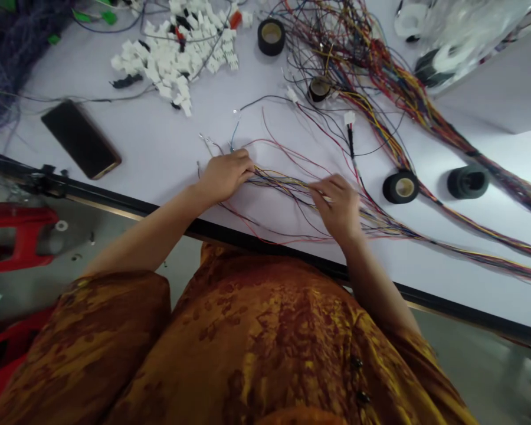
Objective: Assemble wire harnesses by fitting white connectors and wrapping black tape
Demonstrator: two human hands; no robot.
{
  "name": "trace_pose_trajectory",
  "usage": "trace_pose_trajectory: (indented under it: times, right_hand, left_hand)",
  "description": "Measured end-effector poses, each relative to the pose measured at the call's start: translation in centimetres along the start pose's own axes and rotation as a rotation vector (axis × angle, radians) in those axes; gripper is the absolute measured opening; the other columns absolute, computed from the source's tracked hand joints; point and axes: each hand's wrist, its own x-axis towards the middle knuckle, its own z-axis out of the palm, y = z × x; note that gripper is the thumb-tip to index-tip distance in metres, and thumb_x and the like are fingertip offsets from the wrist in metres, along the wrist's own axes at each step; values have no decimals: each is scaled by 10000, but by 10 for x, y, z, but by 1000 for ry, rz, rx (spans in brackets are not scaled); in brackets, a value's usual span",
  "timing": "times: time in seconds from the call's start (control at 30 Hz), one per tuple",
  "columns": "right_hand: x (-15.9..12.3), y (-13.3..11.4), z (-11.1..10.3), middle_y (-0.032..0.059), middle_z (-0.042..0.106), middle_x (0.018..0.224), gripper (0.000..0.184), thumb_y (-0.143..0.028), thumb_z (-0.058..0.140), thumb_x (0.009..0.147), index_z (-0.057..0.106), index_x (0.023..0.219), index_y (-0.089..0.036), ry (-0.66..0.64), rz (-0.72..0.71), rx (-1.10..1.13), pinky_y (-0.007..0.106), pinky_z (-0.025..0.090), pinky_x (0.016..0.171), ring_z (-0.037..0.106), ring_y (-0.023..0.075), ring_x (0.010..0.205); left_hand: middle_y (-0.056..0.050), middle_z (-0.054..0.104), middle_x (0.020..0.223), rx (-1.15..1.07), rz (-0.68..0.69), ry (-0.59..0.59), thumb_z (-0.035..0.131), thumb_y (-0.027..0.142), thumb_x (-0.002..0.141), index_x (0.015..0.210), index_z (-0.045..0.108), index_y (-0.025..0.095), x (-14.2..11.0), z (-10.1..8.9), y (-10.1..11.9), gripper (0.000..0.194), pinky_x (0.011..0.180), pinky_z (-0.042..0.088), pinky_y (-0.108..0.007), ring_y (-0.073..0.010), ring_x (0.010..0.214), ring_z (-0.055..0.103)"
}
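Smooth, pale laminate tabletop with a black edge strip runs diagonally across the frame, strewn with cable. At its centre lies a thin multicoloured wire bundle, fine insulated strands of red, yellow, blue and black fanning loosely. The left hand is curled closed over the strands, and the right hand pinches the bundle further along, fingers bent tight around it (they hide exactly which strands they hold). At upper centre sits a heap of white plastic connectors. Black electrical tape rolls lie right of the hands, and a dark smartphone with a gold-toned rim rests flat at left. A mottled orange, silky garment fills the bottom of the frame.
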Motion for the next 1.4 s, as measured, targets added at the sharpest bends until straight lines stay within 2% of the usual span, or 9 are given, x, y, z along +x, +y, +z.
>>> trace_pose_trajectory:
  times: [0.13, 0.27, 0.47, 0.57, 0.7, 0.83, 1.0, 1.27, 1.4]
  right_hand:
    - [59, -3, 51, 62, 636, 888, 96, -281, 639, 910, 696, 867, -217, -96, -79, 41, 382, 479, 805, 591, 224, 872]
    - [74, 3, 66, 45, 600, 846, 150, -220, 625, 901, 615, 751, -218, -120, -66, 90, 365, 476, 786, 556, 194, 813]
    - [57, 1, 32, -7, 556, 782, 196, -347, 445, 1016, 567, 925, -224, 192, 167, 332, 307, 505, 703, 550, 126, 707]
    - [54, -19, 18, -13, 571, 818, 195, -344, 395, 1040, 537, 972, -228, 201, 200, 306, 307, 515, 734, 568, 122, 744]
    - [58, -45, 11, -10, 620, 910, 105, -227, 466, 1021, 508, 926, -236, 106, 125, 121, 325, 508, 865, 565, 134, 878]
    - [53, -45, 14, -8, 641, 937, 92, -240, 586, 976, 543, 896, -232, 49, 26, -11, 368, 495, 907, 555, 166, 928]
    - [25, -17, 1, 23, 663, 1029, 90, -332, 592, 965, 610, 944, -246, 53, -12, -7, 400, 512, 919, 591, 196, 983]
    - [-57, 76, -94, 60, 633, 903, 58, -229, 642, 875, 696, 887, -213, 18, 284, -271, 399, 493, 831, 607, 226, 895]
    - [-64, 88, -97, 54, 642, 865, 102, -228, 606, 885, 701, 861, -198, 29, 322, -278, 351, 473, 756, 603, 197, 806]
  left_hand:
    - [-95, 667, 1074, -27, 10, 13, 486, 277, 957, 1004, 699, 183, -2, 0, 2, 237, 798, 489, -346, -245, 969, 645]
    - [-106, 669, 1070, -66, 3, 20, 475, 292, 961, 1002, 693, 170, -4, 2, -3, 253, 811, 499, -346, -242, 959, 649]
    - [-94, 693, 965, -21, 45, -64, 484, 421, 965, 953, 695, 202, -25, -17, 2, 304, 829, 507, -391, -271, 932, 651]
    - [-110, 679, 1086, 59, 87, 70, 465, 429, 978, 890, 671, 227, -23, -23, 22, 301, 965, 473, -501, -324, 1085, 605]
    - [-146, 642, 1260, -160, 237, 150, 579, 458, 916, 1100, 622, 195, 10, 5, 51, 324, 1098, 409, -545, -346, 1221, 560]
    - [-114, 720, 985, -495, 196, 24, 581, 440, 875, 1021, 640, 153, 43, 41, 66, 327, 806, 552, -376, -272, 942, 676]
    - [-37, 733, 878, -761, 103, 75, 498, 414, 932, 980, 695, 182, 46, 45, 76, 307, 759, 546, -276, -170, 811, 671]
    - [-62, 764, 979, -864, 88, 60, 522, 462, 953, 1122, 734, 179, 43, 46, 82, 392, 802, 565, -266, -142, 785, 691]
    - [-72, 764, 963, -905, 69, 78, 536, 483, 949, 1105, 741, 166, 43, 46, 84, 408, 802, 572, -270, -143, 788, 697]
